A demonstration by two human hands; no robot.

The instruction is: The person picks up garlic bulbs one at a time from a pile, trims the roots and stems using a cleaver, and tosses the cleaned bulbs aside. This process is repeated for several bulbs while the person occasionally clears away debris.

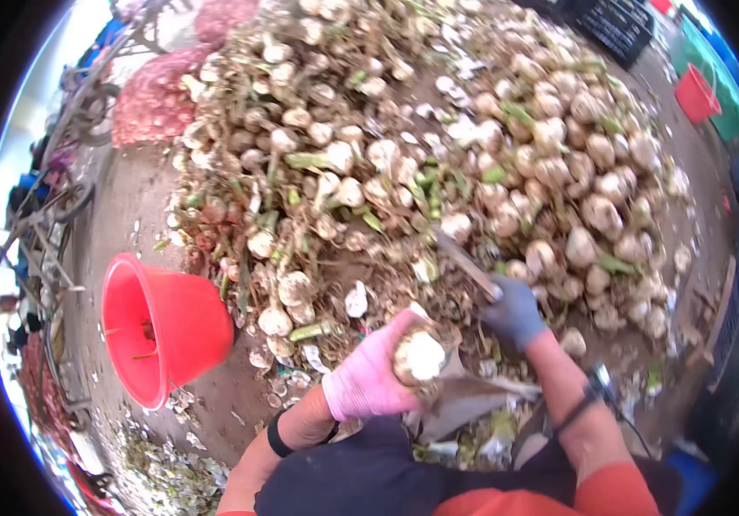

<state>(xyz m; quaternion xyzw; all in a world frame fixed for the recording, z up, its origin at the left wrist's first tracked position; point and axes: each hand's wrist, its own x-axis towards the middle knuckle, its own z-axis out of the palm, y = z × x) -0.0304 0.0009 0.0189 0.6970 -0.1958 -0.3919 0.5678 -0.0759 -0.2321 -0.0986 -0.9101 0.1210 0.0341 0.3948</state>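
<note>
My left hand (374,370), in a pink glove, is closed around a garlic bulb (421,356) whose white side faces up. It is just above my lap. To its right, my right hand (514,311), in a grey glove, grips a knife (466,265) that points up and left over the heap; its edge is slightly blurred. Ahead of both hands spreads a large heap of garlic bulbs (583,248), with dry stalks and green stem pieces among them. Below the knife, a grey sheet-like piece (464,404) lies by my knees.
On the left a red bucket (202,318) lies tipped, its mouth facing left. Behind it stands a red mesh sack (150,99). A black crate (615,30) and a small red bucket (696,95) are at the far right. Peel scraps (159,473) litter the floor.
</note>
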